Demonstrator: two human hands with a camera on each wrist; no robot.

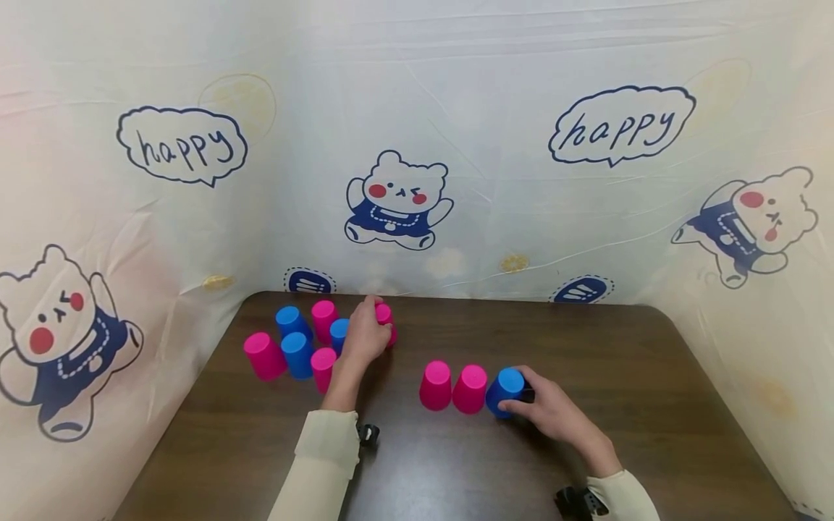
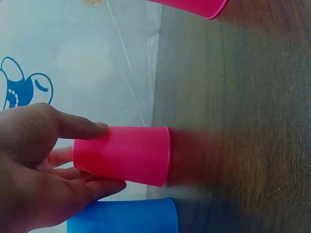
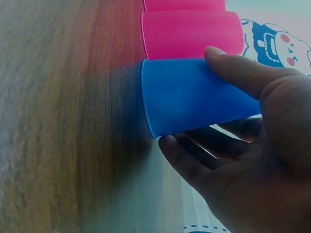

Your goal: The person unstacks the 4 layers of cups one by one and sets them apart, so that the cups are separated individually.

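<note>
With thumb and fingers around its sides, my left hand (image 1: 365,334) grips an upside-down pink cup (image 2: 129,155) at the back of the left-hand group. In the head view that hand partly covers the cup, and in the left wrist view a blue cup (image 2: 129,217) stands close beside it. My right hand (image 1: 554,409) holds a blue cup (image 3: 194,97), also upside down, its thumb on one side and fingers on the other. This blue cup is at the right end of a short row, beside two pink cups (image 1: 469,389).
Several more pink cups (image 1: 263,356) and blue cups (image 1: 297,354) stand upside down, close together, at the left of the brown wooden table (image 1: 404,463). A pale curtain (image 1: 495,217) printed with cartoon bears hangs along the table's back and sides.
</note>
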